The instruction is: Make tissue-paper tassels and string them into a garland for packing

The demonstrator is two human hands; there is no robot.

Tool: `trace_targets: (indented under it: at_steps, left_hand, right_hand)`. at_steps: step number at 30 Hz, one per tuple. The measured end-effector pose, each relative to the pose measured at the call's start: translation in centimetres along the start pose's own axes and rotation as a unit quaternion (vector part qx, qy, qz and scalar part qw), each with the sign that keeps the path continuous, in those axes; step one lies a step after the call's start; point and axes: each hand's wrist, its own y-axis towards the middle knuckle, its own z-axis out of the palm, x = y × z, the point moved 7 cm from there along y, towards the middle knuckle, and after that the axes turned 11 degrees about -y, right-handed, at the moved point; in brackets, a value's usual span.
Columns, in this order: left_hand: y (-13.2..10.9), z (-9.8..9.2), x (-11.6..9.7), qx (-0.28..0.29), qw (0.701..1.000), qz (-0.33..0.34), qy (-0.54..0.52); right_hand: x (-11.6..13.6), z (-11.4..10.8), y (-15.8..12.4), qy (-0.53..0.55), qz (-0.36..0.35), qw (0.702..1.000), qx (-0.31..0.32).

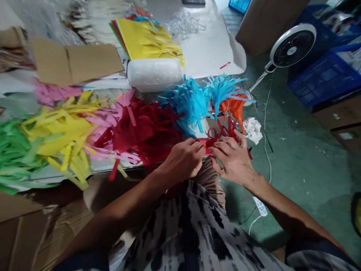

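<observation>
My left hand (pixel 183 160) and my right hand (pixel 232 158) meet over my knee, both pinching a piece of red fringed paper (pixel 218 135) between the fingers. The paper's cut strips curl up behind my right hand. Just left of my hands lies a heap of dark red fringed paper (pixel 149 128). Behind it sit blue fringed bundles (pixel 197 98) and an orange one (pixel 235 107).
Pink (pixel 53 92), yellow (pixel 64 131) and green (pixel 14 150) fringed paper covers the low work surface at left. Behind are a white plastic-wrapped bundle (pixel 154 73), flat cardboard (pixel 73 62) and stacked coloured sheets (pixel 146 39). A white fan (pixel 291 45), blue crates (pixel 324 77) and a cable stand on the green floor.
</observation>
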Motion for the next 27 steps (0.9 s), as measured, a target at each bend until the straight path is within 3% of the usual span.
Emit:
trace_targets:
  at_steps: [11,15,19,22,27]
  left_hand:
    - [-0.4,0.8,0.3,-0.042,0.998,0.003,0.046]
    - [-1.4,1.0,0.3,-0.062,0.996,0.010,0.070]
    - [-2.3,1.4,0.3,-0.054,0.996,0.026,0.067]
    - [-2.9,1.2,0.5,-0.068,0.997,0.030,0.030]
    - [-3.5,-0.6,2.3,-0.107,0.991,-0.076,-0.037]
  right_hand:
    - [-0.4,0.0,0.7,0.039,-0.002,0.998,-0.054]
    - [-0.5,-0.4,0.1,0.014,-0.034,0.996,-0.084]
    - [-0.8,-0.1,-0.9,-0.001,-0.064,0.996,-0.065]
    - [-1.3,0.1,-1.2,0.061,-0.025,0.997,-0.035]
    - [-1.7,0.7,-0.6,0.124,0.052,0.990,0.033]
